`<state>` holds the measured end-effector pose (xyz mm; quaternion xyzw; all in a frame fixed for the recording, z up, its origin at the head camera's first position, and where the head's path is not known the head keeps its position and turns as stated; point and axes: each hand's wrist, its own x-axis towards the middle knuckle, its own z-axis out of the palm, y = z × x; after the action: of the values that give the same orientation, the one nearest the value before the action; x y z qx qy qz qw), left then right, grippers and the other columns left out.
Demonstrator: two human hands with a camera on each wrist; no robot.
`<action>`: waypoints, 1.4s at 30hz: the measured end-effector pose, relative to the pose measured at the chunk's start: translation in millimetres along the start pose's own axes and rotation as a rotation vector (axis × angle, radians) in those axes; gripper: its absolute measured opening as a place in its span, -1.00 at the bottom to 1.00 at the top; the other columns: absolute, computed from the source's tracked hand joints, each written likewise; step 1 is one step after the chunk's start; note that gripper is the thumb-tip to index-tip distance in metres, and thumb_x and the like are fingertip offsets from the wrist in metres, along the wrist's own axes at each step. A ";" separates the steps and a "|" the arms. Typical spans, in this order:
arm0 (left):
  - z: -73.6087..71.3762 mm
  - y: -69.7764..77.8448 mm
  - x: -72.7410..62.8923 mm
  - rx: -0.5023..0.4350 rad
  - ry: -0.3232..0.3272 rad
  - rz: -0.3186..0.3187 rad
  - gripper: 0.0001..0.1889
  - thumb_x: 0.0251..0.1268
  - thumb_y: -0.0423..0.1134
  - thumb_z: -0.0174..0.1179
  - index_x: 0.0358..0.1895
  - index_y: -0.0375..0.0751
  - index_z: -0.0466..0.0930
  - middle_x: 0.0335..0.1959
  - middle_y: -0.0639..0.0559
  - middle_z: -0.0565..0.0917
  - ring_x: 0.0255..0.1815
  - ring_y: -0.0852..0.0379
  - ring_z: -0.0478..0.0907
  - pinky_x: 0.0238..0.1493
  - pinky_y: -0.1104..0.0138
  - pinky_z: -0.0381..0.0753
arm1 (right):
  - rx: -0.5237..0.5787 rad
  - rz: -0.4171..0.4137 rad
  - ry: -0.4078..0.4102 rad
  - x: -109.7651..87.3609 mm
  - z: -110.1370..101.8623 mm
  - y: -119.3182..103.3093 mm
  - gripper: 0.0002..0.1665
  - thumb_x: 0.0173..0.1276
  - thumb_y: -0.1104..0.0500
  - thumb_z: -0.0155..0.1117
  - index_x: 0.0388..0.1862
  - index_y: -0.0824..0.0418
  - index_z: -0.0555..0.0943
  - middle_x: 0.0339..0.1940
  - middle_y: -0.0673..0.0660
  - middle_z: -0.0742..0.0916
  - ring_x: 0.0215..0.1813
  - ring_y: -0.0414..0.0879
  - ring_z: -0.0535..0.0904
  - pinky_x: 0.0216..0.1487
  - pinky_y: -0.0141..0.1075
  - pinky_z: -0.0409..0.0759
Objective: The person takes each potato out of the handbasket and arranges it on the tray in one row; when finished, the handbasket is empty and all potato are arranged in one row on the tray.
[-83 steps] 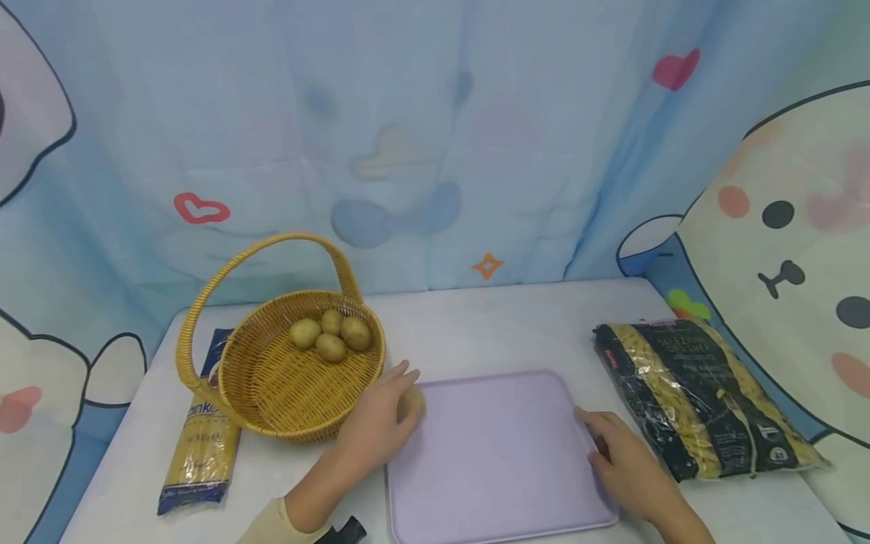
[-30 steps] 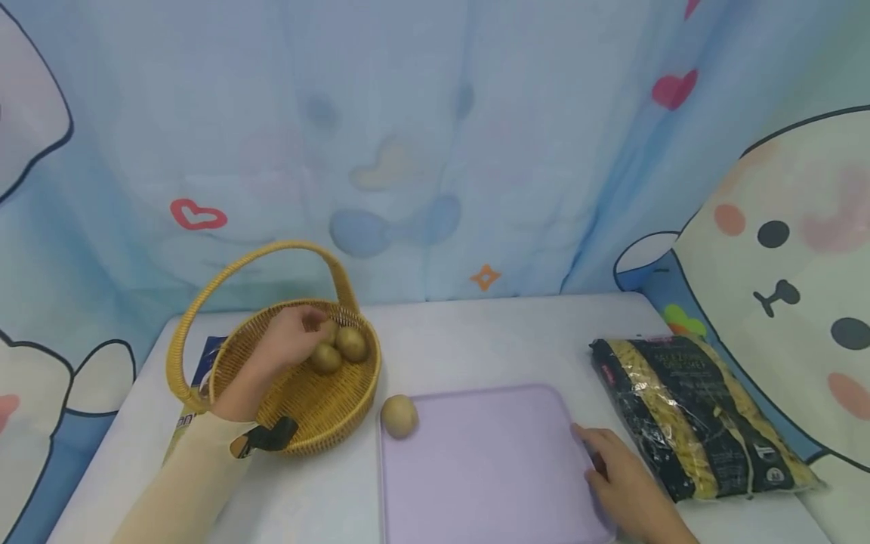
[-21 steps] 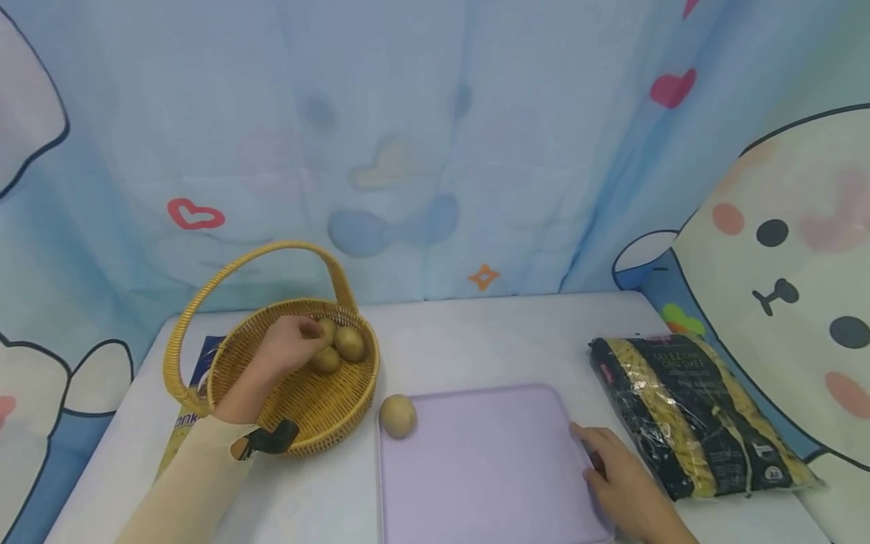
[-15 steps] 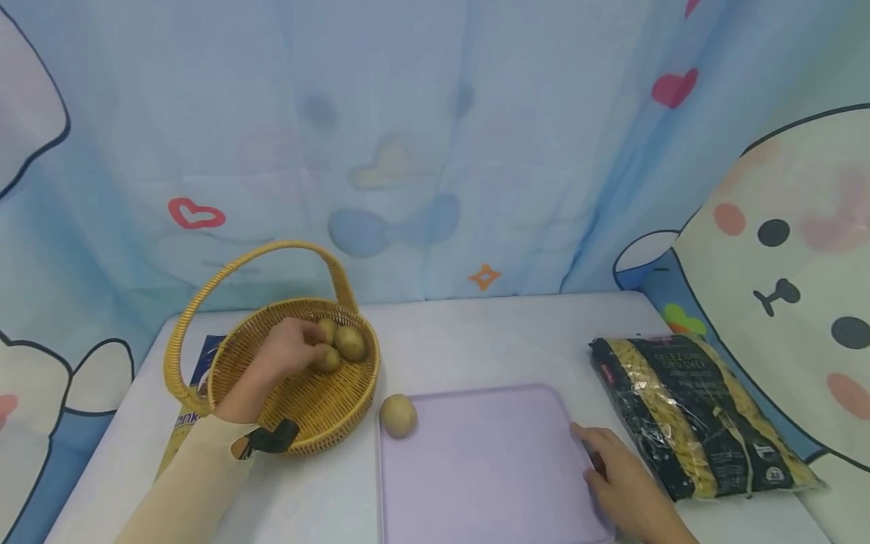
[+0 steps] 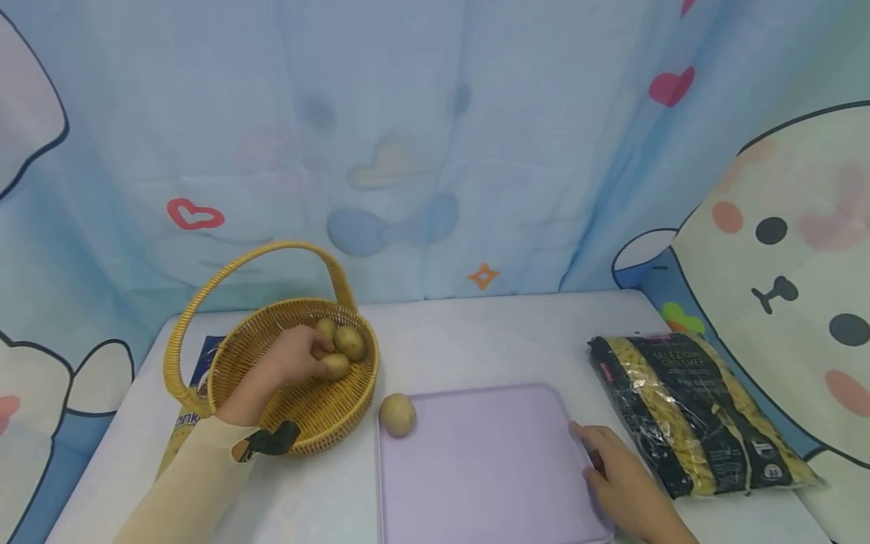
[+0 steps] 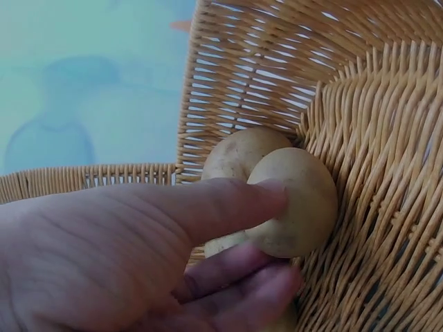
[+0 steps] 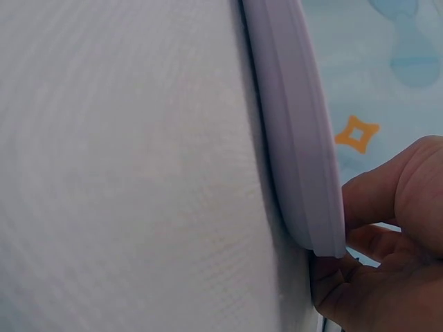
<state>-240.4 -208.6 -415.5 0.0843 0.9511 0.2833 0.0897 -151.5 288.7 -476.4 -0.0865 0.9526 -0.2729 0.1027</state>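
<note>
potato pinched by left hand inside basket; right hand grips tray.

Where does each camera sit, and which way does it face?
Head: head-worn, facing forward and down over basket and tray; left hand, right hand, sleeve show.
Left wrist: worn there, facing into the basket; left hand on potato.
Right wrist: worn there, facing tray edge; right hand shows.
Head and left wrist share the basket.
</note>
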 end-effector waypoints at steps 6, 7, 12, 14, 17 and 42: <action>-2.6 2.3 -0.1 0.094 -0.021 0.095 -0.76 0.01 -0.37 0.37 -0.20 -0.29 0.64 -0.29 -0.03 0.64 -0.22 0.02 0.53 -0.12 0.13 0.54 | 0.008 0.020 -0.008 2.3 0.4 -1.2 -0.32 0.26 0.42 0.23 0.39 0.33 0.36 0.20 0.23 0.52 -0.11 -0.08 0.49 -0.15 -0.17 0.55; -3.0 2.6 -0.8 0.108 -0.026 0.118 -0.74 0.02 -0.37 0.37 -0.17 -0.29 0.64 -0.26 -0.05 0.65 -0.20 0.00 0.54 -0.10 0.12 0.54 | 0.012 0.023 -0.009 2.4 0.8 -1.6 -0.32 0.26 0.42 0.23 0.38 0.33 0.36 0.20 0.23 0.52 -0.11 -0.09 0.49 -0.15 -0.17 0.55; -3.7 4.8 -5.1 0.107 -0.075 0.195 -0.68 0.14 -0.41 0.29 0.01 -0.32 0.62 -0.09 -0.13 0.66 0.00 -0.10 0.56 0.06 0.06 0.52 | 0.023 0.041 -0.010 0.4 3.2 -2.7 -0.31 0.25 0.43 0.23 0.39 0.32 0.36 0.21 0.22 0.52 -0.05 -0.05 0.52 -0.08 -0.12 0.57; -3.3 5.5 -6.4 0.092 -0.098 0.208 -0.69 0.20 -0.41 0.24 0.04 -0.33 0.61 -0.04 -0.15 0.66 0.03 -0.12 0.55 0.08 0.05 0.51 | 0.022 0.054 -0.013 -0.8 4.3 -2.4 -0.31 0.25 0.43 0.23 0.39 0.32 0.36 0.23 0.22 0.52 0.02 0.01 0.54 -0.01 -0.05 0.58; -3.6 5.9 -8.7 0.090 -0.088 0.212 -0.71 0.22 -0.42 0.21 0.02 -0.33 0.63 -0.04 -0.15 0.67 0.04 -0.13 0.55 0.11 0.03 0.49 | 0.019 0.066 -0.011 -1.3 5.6 -2.0 -0.31 0.24 0.43 0.24 0.39 0.30 0.36 0.24 0.21 0.52 0.08 0.04 0.54 0.04 -0.01 0.56; -6.4 19.4 -20.2 -0.372 -0.018 0.029 -0.65 0.26 -0.41 0.14 0.13 -0.25 0.60 0.03 -0.15 0.55 -0.02 -0.05 0.44 -0.16 0.24 0.53 | 0.005 0.056 -0.009 3.3 2.1 1.6 -0.31 0.24 0.42 0.25 0.38 0.30 0.37 0.22 0.21 0.52 0.01 -0.01 0.54 -0.01 -0.05 0.58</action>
<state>-220.0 -200.2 -397.0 0.0825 0.8800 0.4549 0.1084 -154.3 288.2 -479.4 -0.0607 0.9535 -0.2718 0.1150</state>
